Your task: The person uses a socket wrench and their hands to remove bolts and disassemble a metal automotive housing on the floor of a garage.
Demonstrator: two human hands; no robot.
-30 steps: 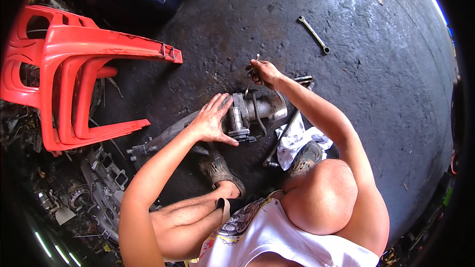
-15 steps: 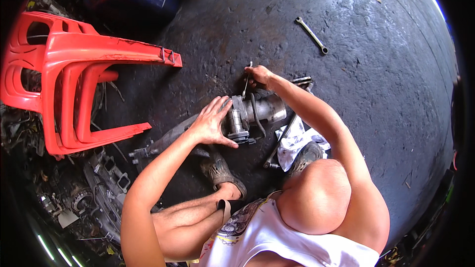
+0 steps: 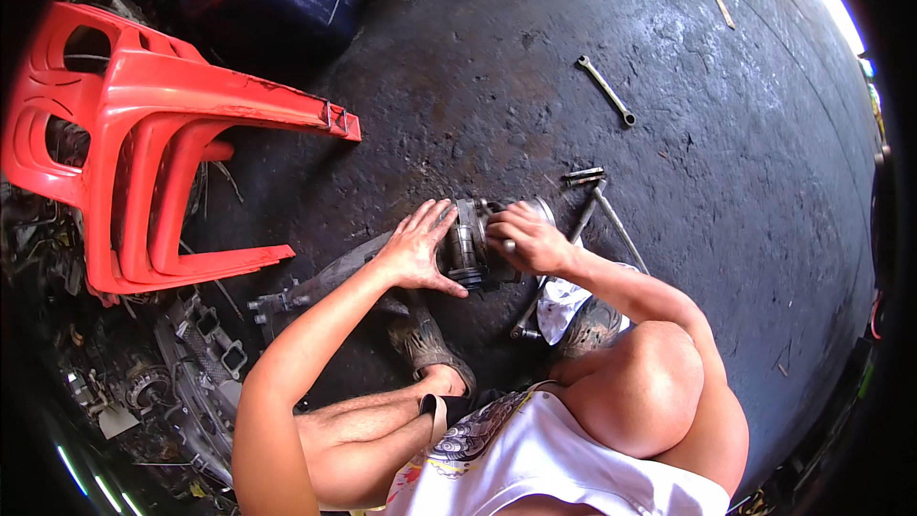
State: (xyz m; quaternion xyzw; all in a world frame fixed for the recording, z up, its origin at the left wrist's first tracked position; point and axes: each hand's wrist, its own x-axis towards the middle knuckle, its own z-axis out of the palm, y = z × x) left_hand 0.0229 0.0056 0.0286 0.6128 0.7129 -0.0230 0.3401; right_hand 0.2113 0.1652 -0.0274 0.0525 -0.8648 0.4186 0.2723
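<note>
The left hand is resting against the left side of a metal pipe part, its fingers spreading wide rather than wrapping around it. The right hand is curling into a fist around a slim tool, only one end of which is showing; the fist is hiding whether the other end is touching the part.

By my judgement, the step in hand is working the tool on the part while the left hand is bracing it, and the next move is calling for a steady left palm and a controlled right wrist.

The part is lying on the dark floor, between the hands and beyond the shoes. Its long axis is running left to right, the round end pointing right and slightly away from the person. A white rag is lying near it, toward the right shoe.
</note>
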